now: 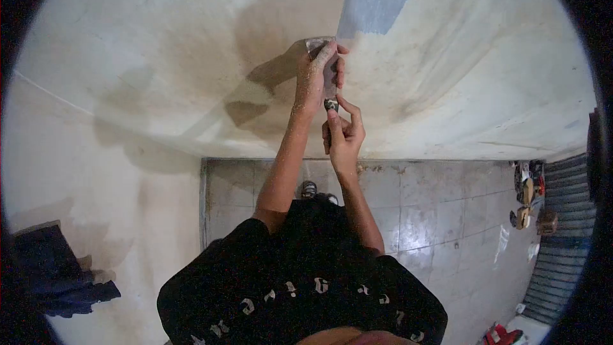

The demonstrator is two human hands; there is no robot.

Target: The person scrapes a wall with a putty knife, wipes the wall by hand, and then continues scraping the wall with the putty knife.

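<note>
Both my hands are raised to a pale wall [447, 70], on what looks like a flat scraper [329, 83] with a broad top edge and a dark blade. My left hand [313, 80] wraps the blade from the left, its thumb lying along it near the top edge. Pale dust speckles that hand and forearm. Lower down, my right hand [345, 134] pinches the dark lower end between thumb and forefinger, its other fingers curled. Just above and right of the tool is a blue-grey painted patch [377, 3].
Brown smudges and shadows mark the wall. Below lies a tiled floor [434, 204], with my shoes [310, 188] close to the wall's base. Dark cloth [54, 268] hangs at lower left. Footwear [523, 217] sits by a ribbed grey shutter [555, 236] on the right.
</note>
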